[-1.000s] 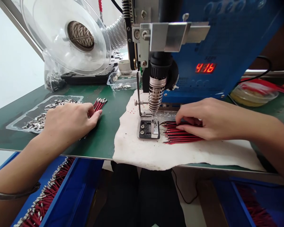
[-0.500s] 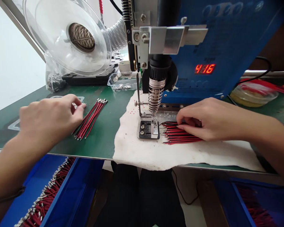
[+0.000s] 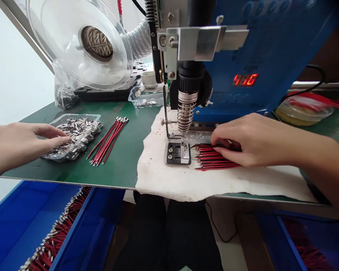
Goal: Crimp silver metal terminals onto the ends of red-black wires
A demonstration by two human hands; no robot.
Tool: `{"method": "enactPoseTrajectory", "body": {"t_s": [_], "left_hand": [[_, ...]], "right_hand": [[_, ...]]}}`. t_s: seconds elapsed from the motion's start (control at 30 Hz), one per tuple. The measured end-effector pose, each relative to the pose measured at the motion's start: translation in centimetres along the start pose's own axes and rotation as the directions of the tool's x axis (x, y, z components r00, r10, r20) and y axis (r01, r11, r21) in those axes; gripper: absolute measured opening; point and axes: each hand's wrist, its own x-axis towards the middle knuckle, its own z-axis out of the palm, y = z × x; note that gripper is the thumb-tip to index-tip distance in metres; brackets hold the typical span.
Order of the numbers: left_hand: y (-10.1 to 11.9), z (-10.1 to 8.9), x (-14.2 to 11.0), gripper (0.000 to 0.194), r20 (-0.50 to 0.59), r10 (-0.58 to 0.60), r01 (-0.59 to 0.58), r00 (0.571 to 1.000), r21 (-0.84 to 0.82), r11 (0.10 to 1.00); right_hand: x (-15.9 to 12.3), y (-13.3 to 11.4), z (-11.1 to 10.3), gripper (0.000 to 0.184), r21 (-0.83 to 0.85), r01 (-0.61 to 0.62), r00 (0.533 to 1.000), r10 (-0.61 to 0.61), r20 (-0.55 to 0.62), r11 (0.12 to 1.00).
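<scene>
The loose metal parts (image 3: 83, 130) lie heaped in a clear tray (image 3: 97, 117) at the left of the tabletop (image 3: 124, 167), and my left hand (image 3: 19, 146) has its thumb and forefinger at the near side of the heap. I can't tell whether a part is pinched there. To do this cleanly, I'd take just one from the edge of the pile, by its sides, since shiny little pieces like these probably roll and tangle.

Just right of the tray, a fan of wires with metal ends (image 3: 109, 141) lies apart, and I'd steer my wrist clear of it so the order holds.

Across on the white cloth (image 3: 175, 186), my right hand (image 3: 248, 141) has thumb and fingertips closed on the far side of a row of red-and-black wires (image 3: 214, 163). I'd want light pressure, with the tips level and pointing at the black block (image 3: 173, 154). The sprung nozzle (image 3: 187, 107) stands over that block, probably hot, so I'd give it a wide berth with my fingers.
</scene>
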Motion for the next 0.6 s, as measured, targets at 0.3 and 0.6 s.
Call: {"method": "enactPoseTrajectory", "body": {"t_s": [0.3,0.6], "left_hand": [[1.1,-0.3,-1.2,0.05,0.087,-0.087,0.085,0.992,0.029,0.996],[1.4,-0.1,-1.3,0.048,0.076,-0.085,0.084,0.993,0.028,0.996]], "right_hand": [[-0.3,0.2,-0.1,0.015,0.047,0.021,0.998,-0.018,-0.062,0.999],[-0.2,-0.2,-0.1,0.02,0.059,0.052,0.995,-0.046,-0.091,0.997]]}}
